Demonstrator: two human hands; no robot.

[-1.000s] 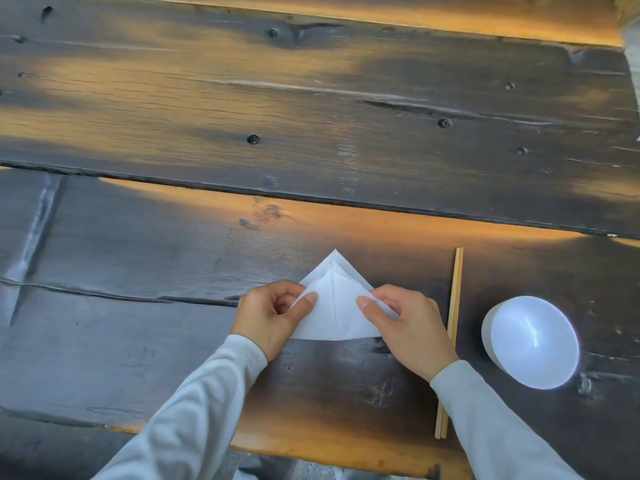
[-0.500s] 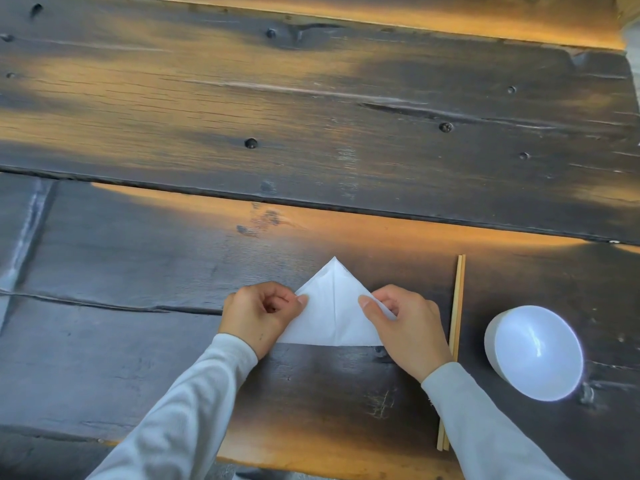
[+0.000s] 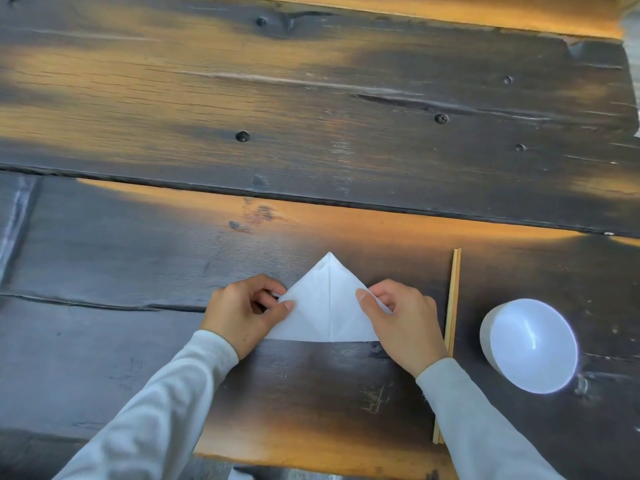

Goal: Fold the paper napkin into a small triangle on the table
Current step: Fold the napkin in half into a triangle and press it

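On the table (image 3: 138,258), near its front edge, the napkin (image 3: 327,303) lies flat as a triangle with its point facing away. The left hand (image 3: 242,311) pinches the napkin's left corner and the right hand (image 3: 401,318) pinches its right corner, fingers curled. I think one corner must fold over to the other, with chopsticks (image 3: 453,306) just right of the napkin and a bowl (image 3: 530,344) past them.

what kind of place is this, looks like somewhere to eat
Probably a dining spot, at home or in a rustic eatery. A white bowl and chopsticks lie beside the napkin on a weathered dark plank table. Nothing settles which.
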